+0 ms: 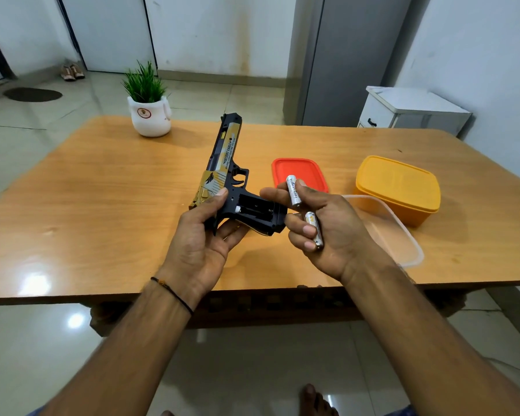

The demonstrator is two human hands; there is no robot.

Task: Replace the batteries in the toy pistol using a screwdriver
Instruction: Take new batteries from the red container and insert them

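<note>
Left hand gripped the toy pistol from below: thumb pressed on the frame behind the trigger, fingers curled under the grip. The pistol was held just above the tabletop, near its front middle, muzzle pointing away from the person. Appearance: black frame and slide, yellow-and-white camouflage panels, an eagle mark on the side, "DESERT EAGLE" printed along the barrel. The battery compartment in the grip was uncovered and faced up. One cell with a white tip sat in its near slot; the rest of the bay was too dark to read.

Right hand was closed on two silver cells. The upper battery was pinched upright between thumb and forefinger, just beside the butt of the grip. The lower battery was clamped under curled fingers against the palm.

Farther out on the tabletop: a red lid lay beyond the right hand, and a clear container sat partly behind it. A lidded yellow container stood to the right, and a potted plant at the far left.
</note>
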